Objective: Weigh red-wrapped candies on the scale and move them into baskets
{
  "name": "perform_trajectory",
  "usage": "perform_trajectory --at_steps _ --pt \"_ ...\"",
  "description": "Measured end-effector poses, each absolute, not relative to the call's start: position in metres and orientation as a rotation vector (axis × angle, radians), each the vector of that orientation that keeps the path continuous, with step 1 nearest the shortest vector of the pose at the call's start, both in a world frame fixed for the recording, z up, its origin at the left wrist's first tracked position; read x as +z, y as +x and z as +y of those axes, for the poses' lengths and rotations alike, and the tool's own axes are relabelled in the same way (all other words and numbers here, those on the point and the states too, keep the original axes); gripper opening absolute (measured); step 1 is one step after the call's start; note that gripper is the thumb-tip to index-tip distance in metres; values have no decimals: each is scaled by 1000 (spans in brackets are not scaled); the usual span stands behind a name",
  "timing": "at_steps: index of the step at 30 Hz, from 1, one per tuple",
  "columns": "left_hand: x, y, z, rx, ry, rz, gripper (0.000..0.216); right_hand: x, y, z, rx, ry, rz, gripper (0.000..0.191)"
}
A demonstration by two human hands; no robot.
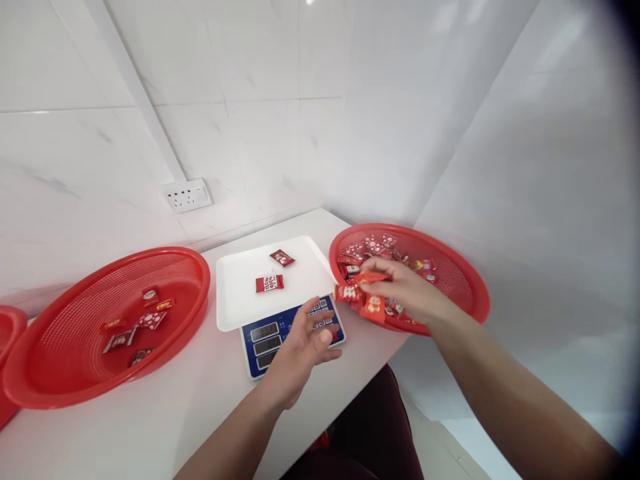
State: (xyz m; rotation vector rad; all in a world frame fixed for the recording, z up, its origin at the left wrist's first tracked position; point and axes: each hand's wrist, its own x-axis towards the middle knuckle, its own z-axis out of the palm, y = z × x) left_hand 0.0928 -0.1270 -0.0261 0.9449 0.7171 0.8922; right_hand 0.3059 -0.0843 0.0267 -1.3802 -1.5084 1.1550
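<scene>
A blue electronic scale (270,340) with a white weighing tray (235,293) stands on the white counter; two red candy packets (270,283) lie on the tray. My right hand (407,290) is closed on several red candy packets (367,300), held over the near-left rim of the right red basket (470,280), which is full of wrapped candies. My left hand (305,347) hovers over the scale's keypad with fingers spread, holding nothing.
A second red mesh basket (60,373) at the left holds several candy packets. Part of another red basket (7,333) shows at the far left edge. A wall socket (186,195) sits on the tiled wall behind. The counter ends just right of the scale.
</scene>
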Motion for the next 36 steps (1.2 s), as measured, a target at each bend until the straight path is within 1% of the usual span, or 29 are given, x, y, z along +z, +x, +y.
perform_trajectory --at_steps 1,4,8,11,14,17,19,22,29,36 --pt "-25 96 -126 874 832 657 61 24 293 -90 1216 -1337 -1582 16" --pt "-28 97 -124 796 610 522 51 15 259 -102 1323 -1244 -1830 5" --pt "-38 86 -127 785 428 530 39 8 233 -105 1246 -1223 -2067 19" --pt "-43 78 -131 838 330 549 27 5 224 -102 1223 -1212 -2153 23" --pt "-44 71 -132 897 230 553 27 2 218 -100 1190 -1219 -2159 35" --pt "-46 64 -131 869 108 571 33 1 215 -101 1032 -1239 -2146 45" --pt "-50 61 -131 803 37 590 32 2 214 -101 991 -1261 -2108 41" --pt "-55 59 -131 729 -35 622 25 2 214 -101 1069 -1279 -2003 33" --pt "-56 63 -135 865 140 812 23 -10 212 -102 1143 -1224 -1942 21" --pt "-51 62 -145 980 457 851 30 -11 204 -105 1222 -1260 -1880 29"
